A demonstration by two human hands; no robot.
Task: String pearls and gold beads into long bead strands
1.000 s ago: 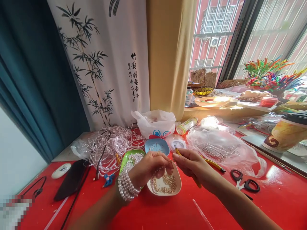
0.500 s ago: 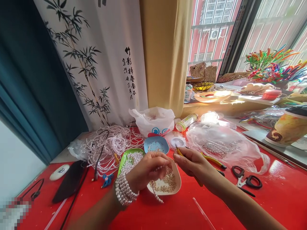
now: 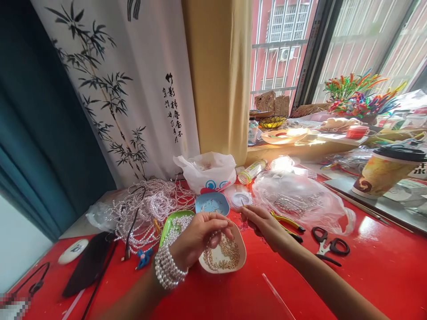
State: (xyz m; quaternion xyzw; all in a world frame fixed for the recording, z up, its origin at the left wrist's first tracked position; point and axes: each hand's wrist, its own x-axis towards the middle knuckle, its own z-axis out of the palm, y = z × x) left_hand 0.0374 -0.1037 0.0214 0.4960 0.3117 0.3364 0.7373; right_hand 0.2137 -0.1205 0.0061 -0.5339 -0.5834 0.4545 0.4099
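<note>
A pale bead strand (image 3: pixel 209 256) hangs below the curled fingers of the left hand (image 3: pixel 196 235), over the cream dish (image 3: pixel 244 257) of gold beads. Thumb and forefinger there close together (what sits in that pinch is too small to tell). Just beside, the right hand (image 3: pixel 265 221) has its fingers wrapped around pliers (image 3: pixel 243 202), only the tip showing. Beyond lies a blue dish (image 3: pixel 213 201); scissors (image 3: pixel 323 250) rest rightward on the red surface (image 3: pixel 213 300).
</note>
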